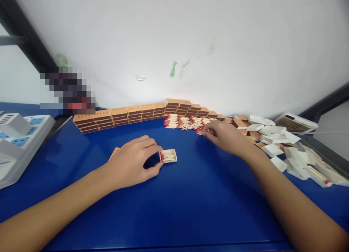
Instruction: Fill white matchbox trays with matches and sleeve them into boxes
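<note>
My left hand [135,159] rests on the blue table, thumb and fingers closed on the left end of a white matchbox tray [175,158]. Red-tipped matches [169,156] lie inside that tray. Partly hidden behind the same hand is an orange matchbox cover [113,153]. Farther back on the right, my right hand [223,135] pinches at the edge of a heap of loose matches [181,122]. Its fingertips touch the heap, and I cannot make out how many matches are between them.
Stacked matchboxes [120,115] form a row along the white wall. To the right lie piled empty trays [274,138] and covers, one tray [319,176] holding a few matches. A white-framed device [296,123] leans behind them. A power strip [24,150] with plugs stands at the left.
</note>
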`<state>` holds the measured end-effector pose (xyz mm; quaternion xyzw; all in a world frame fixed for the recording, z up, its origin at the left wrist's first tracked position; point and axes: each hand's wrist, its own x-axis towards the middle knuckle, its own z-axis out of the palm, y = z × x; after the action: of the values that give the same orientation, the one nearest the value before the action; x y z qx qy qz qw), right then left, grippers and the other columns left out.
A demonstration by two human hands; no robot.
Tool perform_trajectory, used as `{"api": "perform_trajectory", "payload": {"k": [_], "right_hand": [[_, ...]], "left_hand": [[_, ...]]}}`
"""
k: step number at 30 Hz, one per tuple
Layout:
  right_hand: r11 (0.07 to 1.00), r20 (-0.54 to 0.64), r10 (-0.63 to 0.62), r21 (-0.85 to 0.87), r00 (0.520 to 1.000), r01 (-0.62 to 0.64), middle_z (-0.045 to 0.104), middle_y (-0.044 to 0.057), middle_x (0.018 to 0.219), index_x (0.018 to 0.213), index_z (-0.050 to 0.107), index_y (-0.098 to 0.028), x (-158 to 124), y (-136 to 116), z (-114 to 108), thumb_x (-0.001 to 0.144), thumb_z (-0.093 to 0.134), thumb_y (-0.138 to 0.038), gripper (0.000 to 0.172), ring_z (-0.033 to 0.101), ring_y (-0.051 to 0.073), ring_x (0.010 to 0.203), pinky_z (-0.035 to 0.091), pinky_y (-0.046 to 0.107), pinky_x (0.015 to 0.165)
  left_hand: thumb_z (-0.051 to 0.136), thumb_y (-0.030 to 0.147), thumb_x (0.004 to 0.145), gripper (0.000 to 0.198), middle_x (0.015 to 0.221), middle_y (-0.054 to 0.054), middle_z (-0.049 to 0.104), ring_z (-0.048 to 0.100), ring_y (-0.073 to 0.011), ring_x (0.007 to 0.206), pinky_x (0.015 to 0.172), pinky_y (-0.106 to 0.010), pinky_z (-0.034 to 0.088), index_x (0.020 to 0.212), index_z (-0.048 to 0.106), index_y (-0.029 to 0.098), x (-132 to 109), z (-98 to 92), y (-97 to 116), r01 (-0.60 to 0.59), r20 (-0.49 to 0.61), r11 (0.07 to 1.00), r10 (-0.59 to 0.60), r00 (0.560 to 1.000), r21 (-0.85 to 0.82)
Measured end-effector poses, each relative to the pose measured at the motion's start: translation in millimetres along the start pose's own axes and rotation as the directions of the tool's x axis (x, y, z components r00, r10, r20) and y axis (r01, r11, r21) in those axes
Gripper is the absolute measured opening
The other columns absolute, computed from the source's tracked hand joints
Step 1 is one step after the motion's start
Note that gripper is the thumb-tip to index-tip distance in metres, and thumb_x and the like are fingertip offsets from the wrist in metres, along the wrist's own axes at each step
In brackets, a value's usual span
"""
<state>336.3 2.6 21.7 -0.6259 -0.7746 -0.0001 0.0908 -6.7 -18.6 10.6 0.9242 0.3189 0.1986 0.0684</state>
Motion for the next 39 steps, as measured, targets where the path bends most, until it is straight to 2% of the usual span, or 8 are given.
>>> {"api": "perform_trajectory", "payload": {"k": [2,8,18,24,27,32,35,39], "right_hand": [[1.0,0.03,-0.011,0.003,0.999,0.011,0.068,0.008,0.083,0.083,0.067,-0.019,1,5,0,0.099,0.055,-0.026,0.021,0.058,0.021,0.073,0.036,0.031,0.065],[0.999,0.027,-0.031,0.043,0.999,0.03,0.07,0.008,0.085,0.085,0.068,-0.019,1,0,4,0.095,0.056,-0.024,0.016,0.06,0.021,0.074,0.037,0.031,0.066],[0.994,0.045,-0.028,0.102,0.999,0.023,0.067,0.006,0.08,0.082,0.065,-0.019,2,-3,5,0.095,0.055,-0.025,0.018,0.058,0.019,0.07,0.038,0.03,0.066],[0.99,0.07,-0.05,0.133,0.996,0.04,0.067,0.007,0.083,0.085,0.063,-0.02,1,-5,6,0.099,0.052,-0.026,0.019,0.057,0.02,0.071,0.038,0.031,0.066],[0.974,0.016,-0.131,0.191,0.991,0.125,0.067,0.007,0.087,0.09,0.063,-0.02,-3,-19,3,0.101,0.052,-0.026,0.017,0.058,0.02,0.075,0.04,0.031,0.068],[0.914,-0.096,-0.287,0.27,0.953,0.303,0.067,0.006,0.094,0.1,0.064,-0.021,-20,-72,1,0.105,0.055,-0.025,0.012,0.06,0.018,0.078,0.043,0.029,0.069],[0.898,-0.08,-0.366,0.229,0.927,0.374,0.068,0.007,0.102,0.105,0.064,-0.02,-29,-98,7,0.107,0.053,-0.023,0.011,0.062,0.017,0.077,0.043,0.029,0.067],[0.914,-0.021,-0.379,0.148,0.925,0.378,0.068,0.007,0.102,0.106,0.065,-0.018,-31,-110,15,0.108,0.051,-0.022,0.015,0.063,0.017,0.075,0.041,0.029,0.064]], "left_hand": [[0.064,0.033,0.097,0.028,0.105,-0.009,0.074,0.068,-0.0254,0.102,0.084,-0.036,0.061,0.12,0.076,0.021,0,-0.1,0,-0.005,0.001,1.0,0.005,1.0,-0.001],[0.064,0.033,0.097,0.03,0.106,-0.009,0.074,0.068,-0.026,0.103,0.087,-0.038,0.06,0.122,0.075,0.022,0,2.2,-2,-0.014,0.012,1.0,0.014,1.0,0.014],[0.063,0.034,0.099,0.031,0.106,-0.009,0.074,0.067,-0.0255,0.102,0.089,-0.041,0.059,0.122,0.075,0.018,-1,4.1,-3,-0.036,0.017,0.999,0.036,0.999,0.008],[0.063,0.033,0.098,0.029,0.106,-0.009,0.074,0.067,-0.0256,0.104,0.085,-0.039,0.059,0.121,0.075,0.019,0,3.1,-2,-0.013,0.02,1.0,0.013,1.0,0.016],[0.063,0.032,0.098,0.029,0.105,-0.009,0.074,0.068,-0.0258,0.103,0.087,-0.04,0.059,0.121,0.075,0.018,1,3.1,-2,-0.031,0.012,0.999,0.031,0.999,0.015],[0.064,0.031,0.098,0.028,0.104,-0.009,0.074,0.069,-0.0251,0.099,0.084,-0.038,0.059,0.12,0.075,0.017,3,4.1,2,-0.069,-0.021,0.997,0.07,0.997,0.027],[0.065,0.03,0.097,0.026,0.102,-0.008,0.074,0.069,-0.025,0.098,0.083,-0.038,0.059,0.117,0.075,0.017,4,4.5,4,-0.073,-0.024,0.997,0.074,0.997,0.031],[0.065,0.029,0.097,0.025,0.101,-0.008,0.074,0.069,-0.0253,0.097,0.084,-0.038,0.059,0.115,0.075,0.016,4,4.5,5,-0.081,-0.025,0.996,0.082,0.996,0.036]]}}
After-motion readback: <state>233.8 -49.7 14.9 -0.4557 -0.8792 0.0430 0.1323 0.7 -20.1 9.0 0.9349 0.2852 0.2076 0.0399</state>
